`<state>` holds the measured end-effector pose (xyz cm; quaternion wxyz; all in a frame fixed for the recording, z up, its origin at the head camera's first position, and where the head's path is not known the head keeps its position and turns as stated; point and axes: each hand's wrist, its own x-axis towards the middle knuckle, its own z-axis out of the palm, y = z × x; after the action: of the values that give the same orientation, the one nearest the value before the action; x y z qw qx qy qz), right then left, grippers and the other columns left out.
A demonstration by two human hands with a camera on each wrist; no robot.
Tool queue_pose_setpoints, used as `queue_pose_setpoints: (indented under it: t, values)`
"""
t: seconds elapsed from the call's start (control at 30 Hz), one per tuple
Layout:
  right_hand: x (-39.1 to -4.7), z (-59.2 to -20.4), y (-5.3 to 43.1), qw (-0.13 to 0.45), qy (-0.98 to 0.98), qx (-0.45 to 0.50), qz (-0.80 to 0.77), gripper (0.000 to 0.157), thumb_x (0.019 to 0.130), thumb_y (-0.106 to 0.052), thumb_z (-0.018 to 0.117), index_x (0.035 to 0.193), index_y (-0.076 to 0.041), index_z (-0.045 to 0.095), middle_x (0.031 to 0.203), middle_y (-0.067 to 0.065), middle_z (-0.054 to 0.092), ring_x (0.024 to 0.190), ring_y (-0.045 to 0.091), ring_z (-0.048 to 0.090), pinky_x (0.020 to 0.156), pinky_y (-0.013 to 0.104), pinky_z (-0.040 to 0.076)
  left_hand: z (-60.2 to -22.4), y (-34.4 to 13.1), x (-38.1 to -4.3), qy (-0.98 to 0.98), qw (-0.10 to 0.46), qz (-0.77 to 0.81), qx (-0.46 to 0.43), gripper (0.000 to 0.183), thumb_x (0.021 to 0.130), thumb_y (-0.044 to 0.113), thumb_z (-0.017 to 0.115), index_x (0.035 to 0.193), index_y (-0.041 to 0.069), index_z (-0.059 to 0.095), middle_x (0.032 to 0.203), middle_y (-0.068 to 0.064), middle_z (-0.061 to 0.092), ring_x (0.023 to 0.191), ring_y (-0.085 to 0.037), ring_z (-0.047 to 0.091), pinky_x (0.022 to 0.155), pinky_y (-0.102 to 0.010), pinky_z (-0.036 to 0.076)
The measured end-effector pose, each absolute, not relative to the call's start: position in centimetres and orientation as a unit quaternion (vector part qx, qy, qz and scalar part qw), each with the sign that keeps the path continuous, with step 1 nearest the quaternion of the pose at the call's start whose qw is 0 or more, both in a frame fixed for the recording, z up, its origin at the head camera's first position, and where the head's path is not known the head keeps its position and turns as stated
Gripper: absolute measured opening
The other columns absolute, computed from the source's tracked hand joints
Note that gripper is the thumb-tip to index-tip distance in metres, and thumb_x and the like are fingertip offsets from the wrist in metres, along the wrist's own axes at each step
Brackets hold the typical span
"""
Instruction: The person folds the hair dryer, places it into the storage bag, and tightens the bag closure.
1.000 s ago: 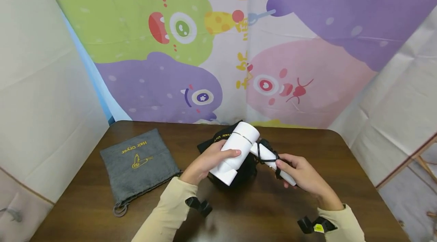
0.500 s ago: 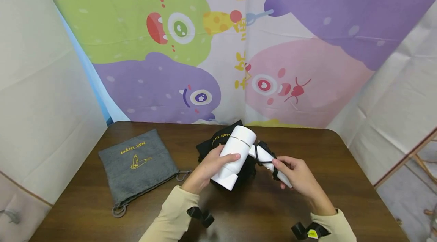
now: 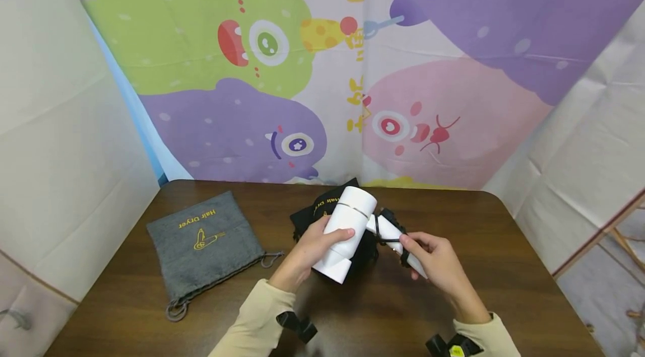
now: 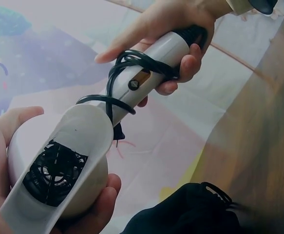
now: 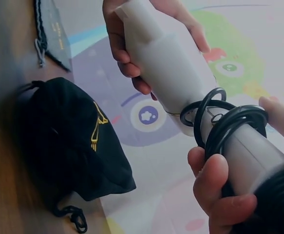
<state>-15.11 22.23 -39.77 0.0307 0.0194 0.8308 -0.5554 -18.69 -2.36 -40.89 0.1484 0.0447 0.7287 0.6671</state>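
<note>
Right grip (image 3: pixel 442 263) holds a white hair dryer (image 3: pixel 355 216) wound with black cord (image 5: pixel 214 142).

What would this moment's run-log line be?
left fingers: hold dryer barrel; right fingers: hold cord-wrapped handle; black bag, gray bag: on table

Two bags are held up by a brown table (image 3: pixel 504 256) with round far corners. Between nine and ten o'clock on it, a gray bag (image 3: pixel 206 256) is laid flat. "Hair Dryer" and a small picture (image 3: pixel 204 239) are printed there in yellow. Its strings (image 3: pixel 176 311) are looped out at three and seven o'clock. Near twelve o'clock, a puffy black bag (image 5: pixel 73 141) is set down, also marked in yellow.
</note>
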Motion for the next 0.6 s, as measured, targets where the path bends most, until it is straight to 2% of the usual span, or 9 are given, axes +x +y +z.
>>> queue_pose_setpoints:
  t: [0.37, 0.6]
  values:
    - [-14.8, -40.1, 21.1, 0.005, 0.821, 0.052, -0.569, 0.042, 0.093, -0.036, 0.065, 0.111, 0.002, 0.067, 0.070, 0.004, 0.063, 0.046, 0.015, 0.056, 0.041, 0.025, 0.041, -40.9, -2.5, -18.5, 0.736, 0.131, 0.663, 0.042, 0.060, 0.085, 0.035, 0.070, 0.130, 0.001, 0.050, 0.106, -0.016, 0.066, 0.079, -0.017, 0.064, 0.066, -0.031, 0.053]
    - [-14.3, -41.2, 18.1, -0.048, 0.780, 0.066, -0.620, 0.039, 0.094, -0.033, 0.064, 0.110, 0.003, 0.062, 0.068, 0.003, 0.061, 0.045, 0.012, 0.052, 0.043, 0.023, 0.041, -41.3, -0.7, -17.6, 0.698, 0.097, 0.710, 0.012, 0.065, 0.088, 0.036, 0.068, 0.136, 0.001, 0.043, 0.114, -0.017, 0.061, 0.084, -0.017, 0.062, 0.070, -0.030, 0.052]
